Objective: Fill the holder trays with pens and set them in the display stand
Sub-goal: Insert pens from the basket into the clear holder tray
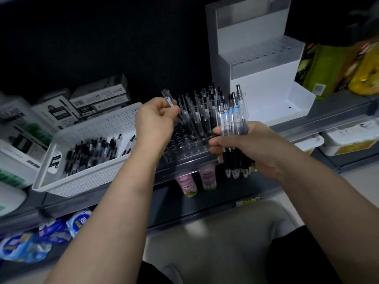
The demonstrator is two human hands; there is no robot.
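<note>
A clear holder tray (184, 154) sits on the shelf edge, its far rows filled with upright pens (202, 111) and its near holes bare. My left hand (154, 119) pinches a single pen (170, 102) above the tray's left side, tip pointing down. My right hand (246, 146) grips a bundle of several pens (232, 128) just right of the tray, tips downward. The white stepped display stand (260, 78) rises behind on the right; a clear tray without pens sits on its upper step (264, 52).
A white perforated basket (67, 181) with several loose pens stands left of the tray. Pen boxes (98, 99) are stacked behind it. Bottles (196, 181) stand on the shelf below, blue packets (41, 236) at lower left, yellow-green packages (328, 70) at right.
</note>
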